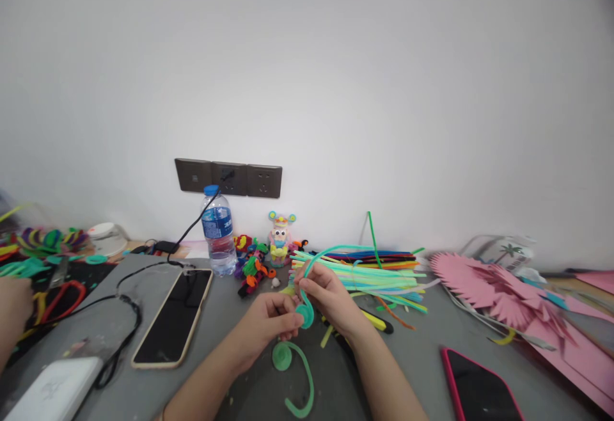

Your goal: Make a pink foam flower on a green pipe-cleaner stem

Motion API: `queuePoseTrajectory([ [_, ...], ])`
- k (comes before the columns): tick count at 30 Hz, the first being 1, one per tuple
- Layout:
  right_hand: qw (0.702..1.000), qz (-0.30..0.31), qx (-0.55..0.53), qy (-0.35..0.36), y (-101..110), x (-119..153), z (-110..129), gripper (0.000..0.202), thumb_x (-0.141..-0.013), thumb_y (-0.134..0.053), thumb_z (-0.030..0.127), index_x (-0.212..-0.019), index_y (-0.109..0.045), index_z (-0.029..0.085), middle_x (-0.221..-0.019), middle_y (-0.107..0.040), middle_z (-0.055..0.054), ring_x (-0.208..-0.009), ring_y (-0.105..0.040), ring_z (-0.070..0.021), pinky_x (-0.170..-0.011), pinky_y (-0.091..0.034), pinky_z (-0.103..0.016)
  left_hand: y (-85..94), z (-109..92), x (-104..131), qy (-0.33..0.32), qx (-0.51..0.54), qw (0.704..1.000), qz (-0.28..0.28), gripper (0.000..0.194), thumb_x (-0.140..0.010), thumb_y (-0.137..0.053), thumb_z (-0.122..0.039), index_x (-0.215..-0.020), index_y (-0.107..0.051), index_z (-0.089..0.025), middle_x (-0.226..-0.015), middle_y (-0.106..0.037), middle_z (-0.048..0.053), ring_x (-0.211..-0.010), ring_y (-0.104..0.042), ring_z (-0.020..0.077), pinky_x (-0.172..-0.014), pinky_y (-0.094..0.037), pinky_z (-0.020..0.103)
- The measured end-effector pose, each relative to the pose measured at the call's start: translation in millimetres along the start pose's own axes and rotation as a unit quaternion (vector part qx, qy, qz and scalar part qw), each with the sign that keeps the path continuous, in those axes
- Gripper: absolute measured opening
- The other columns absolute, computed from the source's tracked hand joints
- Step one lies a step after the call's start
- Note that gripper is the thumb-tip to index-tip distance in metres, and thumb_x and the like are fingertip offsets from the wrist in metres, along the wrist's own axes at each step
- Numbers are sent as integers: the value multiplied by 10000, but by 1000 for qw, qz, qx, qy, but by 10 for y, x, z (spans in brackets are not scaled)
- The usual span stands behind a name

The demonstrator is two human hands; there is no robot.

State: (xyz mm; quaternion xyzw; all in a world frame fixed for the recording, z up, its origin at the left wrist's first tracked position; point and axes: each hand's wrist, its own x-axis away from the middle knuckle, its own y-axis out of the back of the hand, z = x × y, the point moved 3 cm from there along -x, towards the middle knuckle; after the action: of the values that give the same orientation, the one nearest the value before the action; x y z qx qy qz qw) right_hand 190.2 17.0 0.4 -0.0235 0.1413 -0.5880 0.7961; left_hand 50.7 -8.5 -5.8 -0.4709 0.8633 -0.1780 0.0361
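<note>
2 hands are occupied with 1 teal strip. Its coiled end is pinched between the thumb and fingers of the left hand, while the loose length is gripped by the right hand, held just above the grey table. The step in hand is judged to be winding or tightening of the spiral. For further winding, the coil would need to be kept flat and firmly pinched, with light tension applied to the free length so that no turn is sprung loose. Below, 1 green spiral with an open, curved tail is seen lying beside the left wrist.
</note>
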Motion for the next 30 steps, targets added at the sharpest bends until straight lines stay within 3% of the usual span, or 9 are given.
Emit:
queuePoseTrajectory([
  [4,1000,26,-2,14,-5,0,-10,203,-796,-707,388,-820,-669,190,-774,-601,1,-594,-501,-107,-585,-409,-246,-11,-6,3,6,-9,1000,1,423,-579,-829,-449,-554,-543,-139,-497,-530,-35,-465,-417,66,-493,-283,204],
  [22,997,68,-40,-2,-117,25,65,227,-761,-732,401,-792,-657,189,-770,-574,0,-634,-494,-122,-565,-380,-233,-9,18,26,-2,-3,1000,27,420,-573,-831,-472,-570,-588,-129,-540,-563,-13,-488,-448,73,-507,-316,210],
  [30,992,116,-45,8,-192,47,114,205,-799,-697,401,-818,-684,197,-923,-665,-53,-858,-596,-189,-780,-453,-318,-28,-4,37,-4,8,1000,30,427,-547,-845,-466,-559,-588,-126,-538,-560,-10,-492,-467,76,-502,-331,206],
])
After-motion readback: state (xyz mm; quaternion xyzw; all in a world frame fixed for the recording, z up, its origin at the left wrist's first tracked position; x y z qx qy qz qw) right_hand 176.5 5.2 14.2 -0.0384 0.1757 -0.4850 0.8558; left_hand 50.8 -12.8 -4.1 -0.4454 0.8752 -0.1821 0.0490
